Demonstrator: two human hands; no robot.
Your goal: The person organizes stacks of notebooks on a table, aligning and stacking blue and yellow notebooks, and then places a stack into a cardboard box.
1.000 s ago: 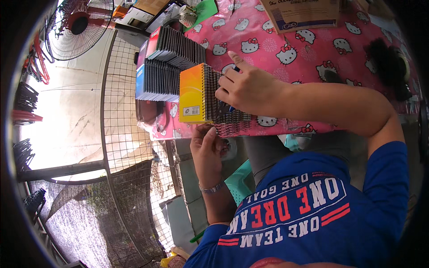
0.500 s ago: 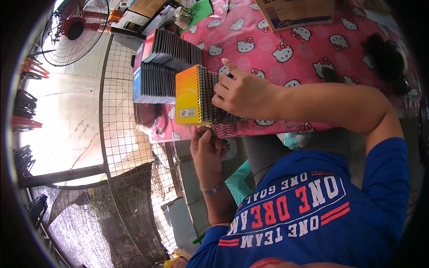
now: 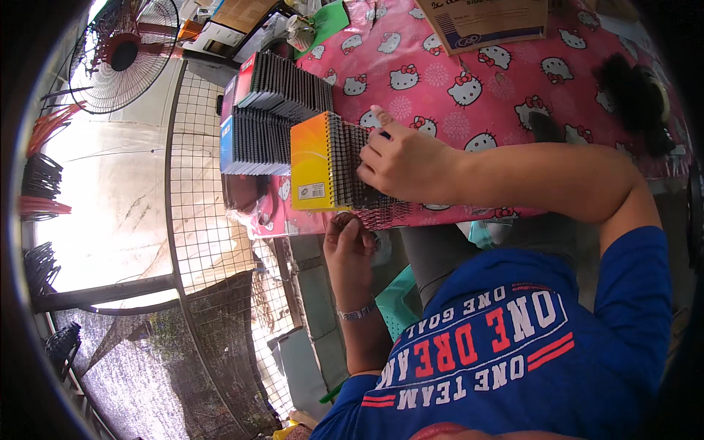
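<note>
A spiral notebook (image 3: 311, 163) with a yellow-orange cover fronts a row of notebooks standing on the table, their black coil bindings (image 3: 343, 158) toward my right hand. Curled against that bound side is my right hand (image 3: 411, 163), thumb stretched out past the bent fingers. Something small and dark blue shows between its fingers, too little to name. My left hand (image 3: 349, 243) is just below the row's near end, by the table edge, its fingers bent inward; whatever they hold is hidden. Left of the row stand packed notebooks with blue covers (image 3: 255, 141) and red covers (image 3: 286, 86).
A pink tablecloth (image 3: 469, 121) with white cartoon cats covers the table. A cardboard box (image 3: 484, 26) stands at the far side and a black fuzzy object (image 3: 631, 99) lies to the right. A fan (image 3: 123, 56) and wire mesh (image 3: 198, 147) are on the left.
My left hand has shifted slightly down and right, away from the notebook's lower edge. My right hand stays at the bindings, its fingers a little changed. The whole view has shifted slightly.
</note>
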